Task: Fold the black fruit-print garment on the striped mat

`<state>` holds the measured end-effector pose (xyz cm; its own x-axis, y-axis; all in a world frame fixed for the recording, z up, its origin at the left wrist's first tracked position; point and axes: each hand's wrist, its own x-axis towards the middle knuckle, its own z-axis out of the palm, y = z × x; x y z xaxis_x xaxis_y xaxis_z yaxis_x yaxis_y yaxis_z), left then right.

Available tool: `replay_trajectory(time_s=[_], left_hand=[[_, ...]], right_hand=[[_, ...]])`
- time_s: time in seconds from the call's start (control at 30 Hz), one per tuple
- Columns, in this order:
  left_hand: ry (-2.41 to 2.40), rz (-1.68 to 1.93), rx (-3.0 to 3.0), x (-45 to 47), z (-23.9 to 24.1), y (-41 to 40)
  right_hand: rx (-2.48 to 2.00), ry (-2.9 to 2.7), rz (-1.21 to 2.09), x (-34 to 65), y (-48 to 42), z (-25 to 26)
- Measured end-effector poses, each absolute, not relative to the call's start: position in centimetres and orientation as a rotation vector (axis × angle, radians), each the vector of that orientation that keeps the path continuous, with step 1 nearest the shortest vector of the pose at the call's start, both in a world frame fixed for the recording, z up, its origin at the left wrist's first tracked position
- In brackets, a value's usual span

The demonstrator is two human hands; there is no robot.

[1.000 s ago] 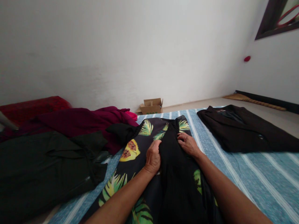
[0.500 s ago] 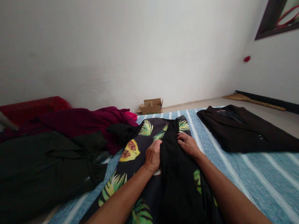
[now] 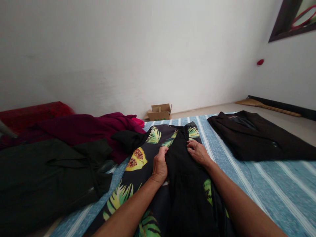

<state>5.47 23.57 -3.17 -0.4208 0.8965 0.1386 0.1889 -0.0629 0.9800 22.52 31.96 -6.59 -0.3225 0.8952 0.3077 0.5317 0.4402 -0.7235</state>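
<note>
A black garment printed with green leaves and yellow fruit lies spread lengthwise on a blue striped sheet. My left hand rests on its middle with the fingers curled around a fold of the dark cloth. My right hand lies just to the right of it, fingers bent and pinching the same fabric near the top end. Both forearms reach in from the bottom edge.
A folded black jacket lies on the sheet at the right. A black garment and a maroon one are heaped at the left, beside a red cushion. A small cardboard box stands by the white wall.
My left hand has shifted slightly to the left on the cloth. Everything else stays as it was.
</note>
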Motion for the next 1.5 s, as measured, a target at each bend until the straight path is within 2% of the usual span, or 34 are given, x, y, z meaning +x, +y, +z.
replay_trajectory(time_s=[0.13,0.23,0.43,0.6,0.77,0.9,1.0,1.1,1.33,1.5], left_hand=[[1.584,1.547,1.150,5.7,-3.0,23.5],[1.763,1.420,1.416,5.0,-3.2,23.0],[2.230,0.719,2.269,3.2,-3.4,22.5],[2.259,0.187,2.561,2.9,-2.6,22.7],[1.991,0.163,2.715,1.3,-1.8,22.2],[1.970,0.103,2.706,0.4,-0.8,21.5],[2.038,0.299,2.670,1.3,0.1,21.0],[1.866,0.468,2.715,3.2,0.4,20.2],[1.655,-0.040,2.533,4.2,-0.9,18.7],[1.604,0.008,2.470,3.8,-0.4,18.6]], right_hand=[[-1.194,-1.994,0.668,22.5,32.0,-6.6],[-1.200,-1.986,0.670,22.5,32.0,-6.7],[-1.209,-1.976,0.670,22.5,32.1,-6.8],[-1.200,-1.984,0.669,22.5,32.1,-6.9],[-1.201,-1.986,0.663,22.5,32.1,-6.8],[-1.216,-1.985,0.657,22.5,32.0,-6.6],[-1.217,-1.993,0.654,22.5,32.0,-6.5],[-1.206,-2.004,0.653,22.6,32.0,-6.5],[-1.194,-2.001,0.650,22.5,32.1,-6.7],[-1.195,-1.987,0.641,22.5,32.0,-6.6]])
